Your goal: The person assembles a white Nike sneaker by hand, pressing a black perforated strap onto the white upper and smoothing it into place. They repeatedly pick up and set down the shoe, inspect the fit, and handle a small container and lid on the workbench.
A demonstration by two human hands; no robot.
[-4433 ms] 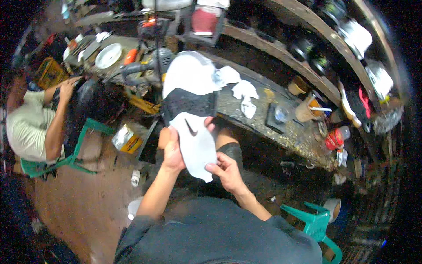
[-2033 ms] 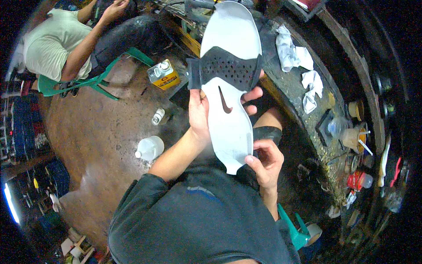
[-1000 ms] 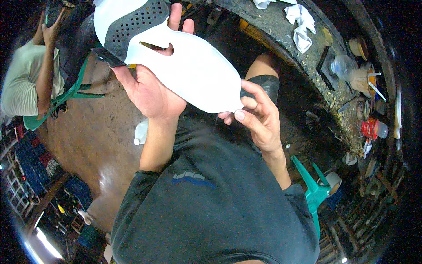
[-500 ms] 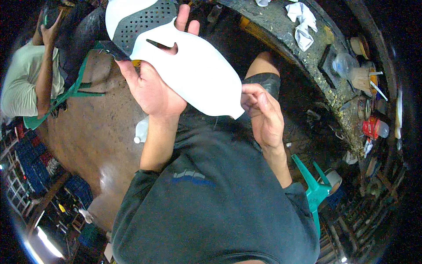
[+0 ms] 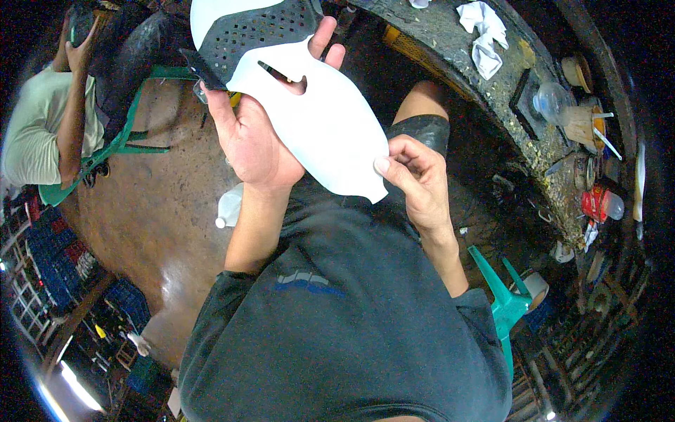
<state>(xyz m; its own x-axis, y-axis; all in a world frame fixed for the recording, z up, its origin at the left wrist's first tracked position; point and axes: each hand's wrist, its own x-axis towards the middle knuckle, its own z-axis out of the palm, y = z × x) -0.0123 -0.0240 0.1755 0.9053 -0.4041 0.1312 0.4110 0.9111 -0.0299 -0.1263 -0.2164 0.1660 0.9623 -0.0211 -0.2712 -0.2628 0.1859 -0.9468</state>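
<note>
A white shoe upper (image 5: 329, 123) is held up in front of my chest. A black perforated panel (image 5: 256, 42) joins its far end, with more white beyond it, cut off by the top of the view. My left hand (image 5: 260, 151) supports it from beneath, thumb along its left edge and two fingertips showing past the far edge. A slot with a rounded end lies across the white part. At the near right edge, my right hand (image 5: 420, 179) pinches the upper, thumb on top and other fingers curled partly out of sight behind.
A worn workbench (image 5: 450, 53) curves along the right, bearing crumpled white paper (image 5: 484, 39), a clear plastic cup (image 5: 552, 104) and a red-labelled bottle (image 5: 598, 204). Another person (image 5: 53, 126) sits at far left on a green chair (image 5: 126, 123). A plastic bottle (image 5: 230, 206) lies beside my left forearm.
The shoe upper has shifted right and turned slightly, along with my left hand. My right thumb has come down onto its near edge, where the fingers were beside it before.
</note>
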